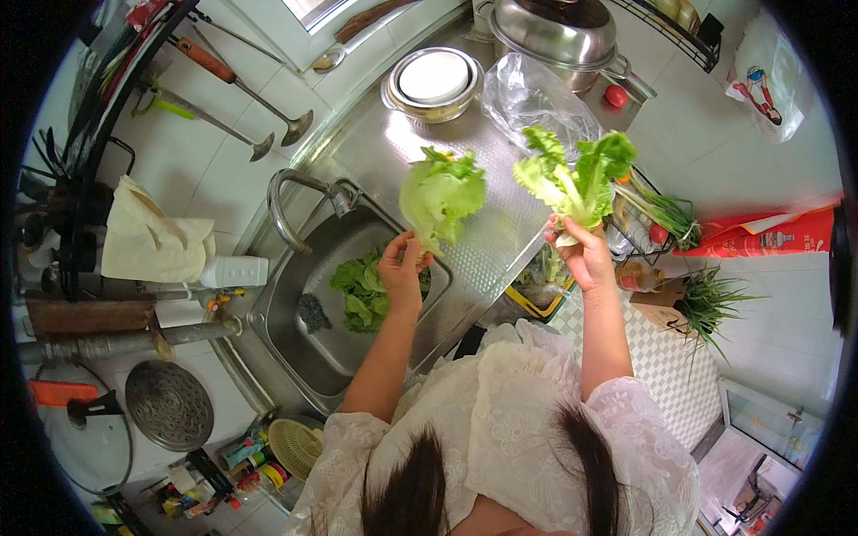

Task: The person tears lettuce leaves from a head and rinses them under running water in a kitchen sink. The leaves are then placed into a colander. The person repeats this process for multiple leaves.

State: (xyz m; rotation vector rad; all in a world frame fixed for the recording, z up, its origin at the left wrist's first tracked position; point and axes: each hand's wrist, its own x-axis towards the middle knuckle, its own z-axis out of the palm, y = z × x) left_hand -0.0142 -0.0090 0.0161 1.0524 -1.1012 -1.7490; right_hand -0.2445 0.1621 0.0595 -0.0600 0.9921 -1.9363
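Note:
My left hand (402, 271) is closed on the pale base of a lettuce leaf (444, 194), which it holds up over the right edge of the sink. In my right hand (584, 258) is a small bunch of lettuce leaves (580, 177), gripped at the white stem end above the counter's front edge. More green lettuce (362, 291) lies in the steel sink (288, 295), partly behind my left hand and forearm. A dark scouring pad (313, 313) sits in the sink to the left of that lettuce. The curved faucet (285, 208) stands at the sink's rear rim.
On the steel counter (375, 167) are stacked bowls (434, 80), a clear plastic bag (536, 100) and a lidded steel pot (556, 33). A red tomato (615, 96) lies beside the pot. Below the counter edge at right stands a yellow-rimmed crate (536, 308) with vegetables. Ladles (295, 127) hang on the wall.

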